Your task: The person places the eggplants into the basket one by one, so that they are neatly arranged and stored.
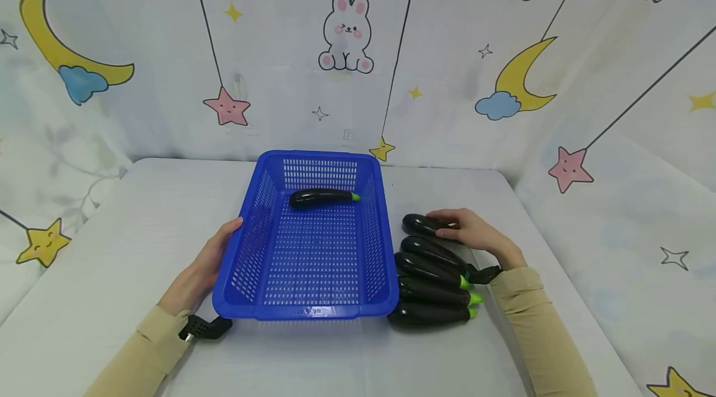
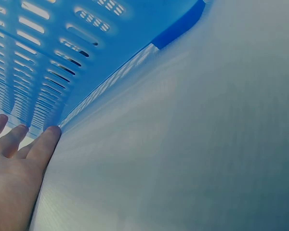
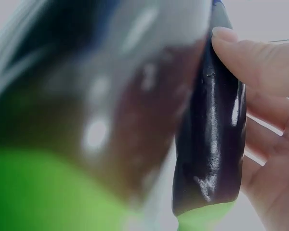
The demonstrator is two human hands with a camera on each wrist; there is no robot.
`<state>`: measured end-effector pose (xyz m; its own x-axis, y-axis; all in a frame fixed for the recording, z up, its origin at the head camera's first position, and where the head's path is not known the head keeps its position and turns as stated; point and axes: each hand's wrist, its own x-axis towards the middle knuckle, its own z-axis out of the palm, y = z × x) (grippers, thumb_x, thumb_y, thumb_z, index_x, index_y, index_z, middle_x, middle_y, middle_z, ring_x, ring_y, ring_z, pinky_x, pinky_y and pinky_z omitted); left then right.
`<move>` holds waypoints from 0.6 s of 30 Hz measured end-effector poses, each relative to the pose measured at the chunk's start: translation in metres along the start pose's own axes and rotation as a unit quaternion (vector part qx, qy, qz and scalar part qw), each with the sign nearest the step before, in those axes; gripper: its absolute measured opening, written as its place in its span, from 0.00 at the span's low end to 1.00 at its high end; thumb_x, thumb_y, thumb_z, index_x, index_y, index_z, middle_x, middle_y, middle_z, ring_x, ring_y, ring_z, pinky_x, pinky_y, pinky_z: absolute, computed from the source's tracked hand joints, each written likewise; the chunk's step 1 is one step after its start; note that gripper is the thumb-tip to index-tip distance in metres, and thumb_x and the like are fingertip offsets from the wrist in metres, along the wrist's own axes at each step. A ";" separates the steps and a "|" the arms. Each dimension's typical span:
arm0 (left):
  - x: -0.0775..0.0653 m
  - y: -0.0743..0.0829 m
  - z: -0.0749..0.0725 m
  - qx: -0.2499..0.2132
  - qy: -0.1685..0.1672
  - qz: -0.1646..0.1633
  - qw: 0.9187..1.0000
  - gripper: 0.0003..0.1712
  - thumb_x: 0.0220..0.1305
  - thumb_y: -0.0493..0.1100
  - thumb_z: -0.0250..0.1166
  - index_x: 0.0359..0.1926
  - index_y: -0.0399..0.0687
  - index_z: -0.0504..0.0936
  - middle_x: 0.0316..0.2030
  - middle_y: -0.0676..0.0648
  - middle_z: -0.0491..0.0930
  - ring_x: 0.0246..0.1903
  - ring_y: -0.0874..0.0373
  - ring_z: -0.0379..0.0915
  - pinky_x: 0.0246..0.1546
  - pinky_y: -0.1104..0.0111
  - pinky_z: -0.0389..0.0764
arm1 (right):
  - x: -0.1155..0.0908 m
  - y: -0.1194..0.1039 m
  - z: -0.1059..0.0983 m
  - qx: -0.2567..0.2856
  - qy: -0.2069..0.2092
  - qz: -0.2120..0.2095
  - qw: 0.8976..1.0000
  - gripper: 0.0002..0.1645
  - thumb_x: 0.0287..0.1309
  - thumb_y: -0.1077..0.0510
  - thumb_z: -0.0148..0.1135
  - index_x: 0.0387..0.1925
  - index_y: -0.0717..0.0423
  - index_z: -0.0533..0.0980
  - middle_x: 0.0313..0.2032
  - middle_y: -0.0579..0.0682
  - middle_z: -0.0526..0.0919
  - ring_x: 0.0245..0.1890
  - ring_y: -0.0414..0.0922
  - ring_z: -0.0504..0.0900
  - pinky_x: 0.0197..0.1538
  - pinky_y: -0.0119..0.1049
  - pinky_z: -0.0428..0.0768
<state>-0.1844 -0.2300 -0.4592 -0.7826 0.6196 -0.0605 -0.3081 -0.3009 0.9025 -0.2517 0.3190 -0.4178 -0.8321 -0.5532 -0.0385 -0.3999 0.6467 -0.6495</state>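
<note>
My right hand [image 1: 470,229] grips a dark, glossy eggplant [image 1: 421,223], the farthest in a row on the table right of the basket. In the right wrist view, the thumb [image 3: 245,55] lies along one side of this eggplant [image 3: 209,144] and the fingers go round behind it. A blue perforated plastic basket [image 1: 306,310] stands at the centre with one eggplant [image 1: 320,197] lying crosswise near its far end. At the basket's left side is my left hand [image 1: 208,254], its fingers [image 2: 43,147] extended against the outer wall beneath the rim.
Several more eggplants [image 1: 431,314] with green stem ends lie side by side against the basket's right side. One blurred eggplant [image 3: 86,110] fills the near left of the right wrist view. A white table [image 1: 313,360] carries everything, with a patterned cloth backdrop [image 1: 447,18] behind.
</note>
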 end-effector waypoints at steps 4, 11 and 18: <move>0.000 0.000 0.001 0.011 0.009 0.000 1.000 0.38 0.76 0.62 0.36 0.75 0.47 0.39 0.55 0.46 0.73 0.49 0.56 0.76 0.47 0.61 0.82 | -0.001 -0.002 -0.004 -0.004 0.004 -0.004 1.000 0.26 0.67 0.60 0.62 0.65 0.61 0.73 0.62 0.60 0.78 0.62 0.58 0.76 0.62 0.59 0.74; 0.000 0.000 0.002 0.013 0.014 0.000 1.000 0.37 0.76 0.62 0.36 0.75 0.48 0.41 0.55 0.46 0.74 0.49 0.56 0.77 0.47 0.61 0.82 | -0.004 -0.008 -0.009 0.001 0.015 -0.007 1.000 0.26 0.68 0.60 0.62 0.65 0.61 0.72 0.62 0.61 0.78 0.60 0.57 0.77 0.60 0.58 0.76; 0.000 0.001 0.002 0.003 0.006 -0.002 1.000 0.35 0.76 0.62 0.37 0.73 0.49 0.47 0.54 0.46 0.76 0.49 0.56 0.78 0.47 0.60 0.82 | -0.006 -0.016 -0.011 0.008 0.019 -0.006 1.000 0.26 0.69 0.60 0.61 0.66 0.60 0.72 0.61 0.60 0.78 0.57 0.54 0.79 0.58 0.53 0.79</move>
<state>-0.1834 -0.2292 -0.4580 -0.7885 0.6111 -0.0691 -0.3073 -0.2943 0.9049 -0.2445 0.3173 -0.3988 -0.8416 -0.5401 -0.0028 -0.4037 0.6324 -0.6612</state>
